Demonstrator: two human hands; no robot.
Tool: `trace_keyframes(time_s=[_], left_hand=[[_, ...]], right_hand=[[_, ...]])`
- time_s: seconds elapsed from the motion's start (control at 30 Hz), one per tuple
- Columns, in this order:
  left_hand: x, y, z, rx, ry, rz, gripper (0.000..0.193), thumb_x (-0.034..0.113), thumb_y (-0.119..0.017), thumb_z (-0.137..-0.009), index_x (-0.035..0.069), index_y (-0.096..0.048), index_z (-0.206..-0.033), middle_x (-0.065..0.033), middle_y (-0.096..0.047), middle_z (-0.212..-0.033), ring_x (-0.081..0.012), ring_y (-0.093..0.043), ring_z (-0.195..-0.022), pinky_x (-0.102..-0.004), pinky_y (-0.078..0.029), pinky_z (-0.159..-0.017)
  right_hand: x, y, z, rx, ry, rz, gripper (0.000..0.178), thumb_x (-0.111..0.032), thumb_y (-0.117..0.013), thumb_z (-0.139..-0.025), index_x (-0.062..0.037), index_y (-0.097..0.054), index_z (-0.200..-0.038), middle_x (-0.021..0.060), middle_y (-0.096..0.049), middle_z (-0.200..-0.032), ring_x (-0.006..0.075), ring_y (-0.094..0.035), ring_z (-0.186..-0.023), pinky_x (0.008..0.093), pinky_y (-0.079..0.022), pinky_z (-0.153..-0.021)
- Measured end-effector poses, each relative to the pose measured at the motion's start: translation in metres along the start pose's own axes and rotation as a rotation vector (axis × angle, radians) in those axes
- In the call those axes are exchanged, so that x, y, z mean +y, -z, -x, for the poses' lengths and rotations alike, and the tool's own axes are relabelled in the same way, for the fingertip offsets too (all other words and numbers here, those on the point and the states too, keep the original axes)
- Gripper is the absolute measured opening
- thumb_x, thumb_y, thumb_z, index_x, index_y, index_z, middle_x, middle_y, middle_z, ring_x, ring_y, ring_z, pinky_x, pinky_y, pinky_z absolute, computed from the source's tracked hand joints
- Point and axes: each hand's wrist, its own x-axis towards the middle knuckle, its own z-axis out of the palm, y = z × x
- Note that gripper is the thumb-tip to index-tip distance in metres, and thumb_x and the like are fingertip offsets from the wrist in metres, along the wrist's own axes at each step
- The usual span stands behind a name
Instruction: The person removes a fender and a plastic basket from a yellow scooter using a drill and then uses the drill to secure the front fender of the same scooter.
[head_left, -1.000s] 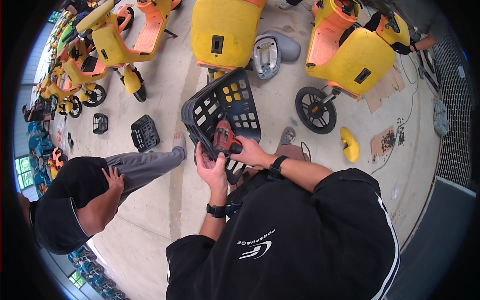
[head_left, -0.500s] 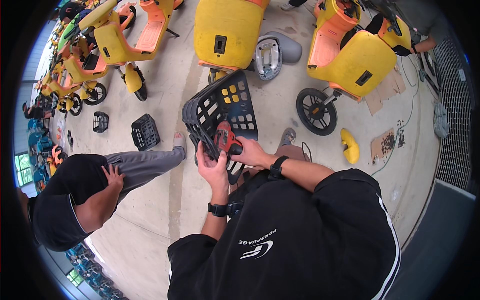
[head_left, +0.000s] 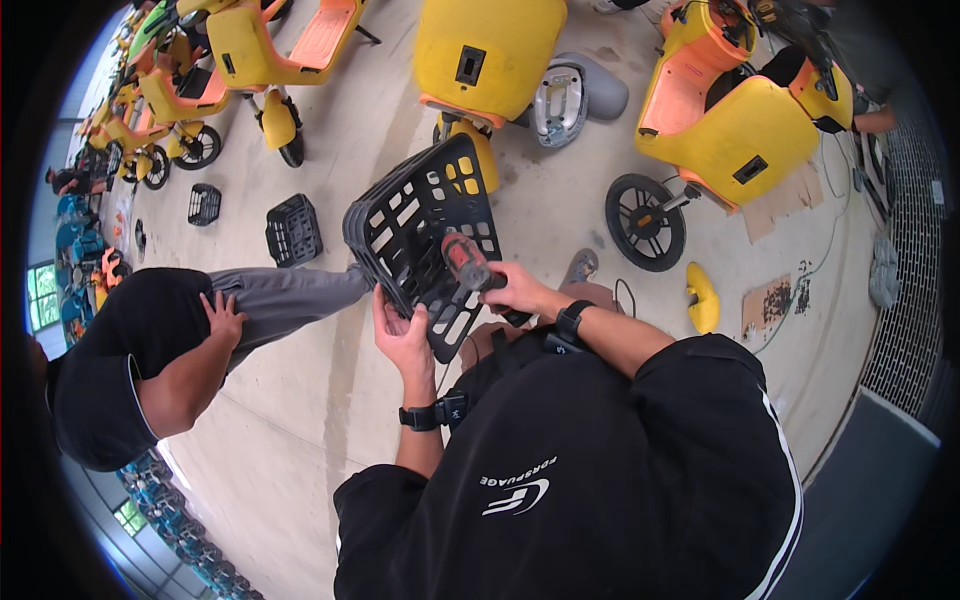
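Observation:
A black plastic basket with rectangular openings is held tilted in front of me; its layered left edge looks like more than one basket nested together. My left hand grips its lower near edge, thumb on one side and fingers on the other. In my right hand is a red and black cordless drill, held by the handle over the basket's inside. The drill points away from me, toward the basket wall. Its tip is hard to make out against the black plastic.
Ahead stand yellow and orange scooters, one with its black front wheel to my right. Two black baskets lie on the floor at left, near a bent-over person. A yellow fender and cardboard with small dark parts lie right.
The basket has turned and tilted, so more of its inside faces me. My left hand has shifted with it. The drill has turned slightly and sits a little farther right.

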Motion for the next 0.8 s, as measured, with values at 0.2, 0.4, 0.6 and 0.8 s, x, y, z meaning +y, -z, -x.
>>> trace_keyframes(time_s=[0.2, 0.4, 0.6, 0.8], left_hand=[[0.005, 0.007, 0.004, 0.010, 0.063, 0.080, 0.068, -0.012, -0.062, -0.075, -0.010, -0.035, -0.138, -0.0133, -0.052, -0.118, -0.0167, -0.053, -0.100, -0.0270, -0.044, -0.085], [-0.002, 0.019, -0.011, 0.068, 0.119, 0.192, 0.058, -0.010, -0.056, -0.076, -0.008, -0.042, -0.132, -0.0089, -0.052, -0.106, -0.0093, -0.048, -0.077, -0.0241, -0.042, -0.057], [-0.051, 0.047, -0.017, 0.070, 0.088, -0.104, 0.068, -0.010, -0.062, -0.071, -0.004, -0.038, -0.133, -0.0094, -0.050, -0.111, -0.0158, -0.051, -0.094, -0.0261, -0.046, -0.082], [-0.127, 0.110, -0.017, -0.068, 0.020, -0.653, 0.073, 0.000, -0.078, -0.060, -0.002, -0.044, -0.124, -0.0101, -0.047, -0.107, -0.0200, -0.048, -0.093, -0.0315, -0.046, -0.083]], right_hand=[[-0.001, 0.008, -0.017, 0.039, -0.050, -0.181, 0.014, -0.009, -0.057, -0.080, 0.0026, -0.060, -0.086, 0.0092, -0.061, -0.073, 0.0162, -0.061, -0.062, 0.0289, -0.050, -0.059], [-0.016, -0.006, -0.005, -0.322, -0.167, -0.390, 0.033, -0.012, -0.052, -0.081, 0.0052, -0.053, -0.109, 0.0079, -0.057, -0.075, 0.0155, -0.056, -0.061, 0.0284, -0.047, -0.059], [-0.011, 0.022, 0.003, 0.006, -0.242, -0.296, 0.022, -0.019, -0.055, -0.083, 0.0022, -0.057, -0.089, 0.0074, -0.057, -0.073, 0.0152, -0.057, -0.063, 0.0290, -0.047, -0.058], [0.016, 0.074, 0.039, 0.263, -0.310, -0.201, 0.031, -0.015, -0.057, -0.081, 0.0031, -0.054, -0.106, 0.0075, -0.058, -0.072, 0.0158, -0.058, -0.057, 0.0289, -0.048, -0.055]])
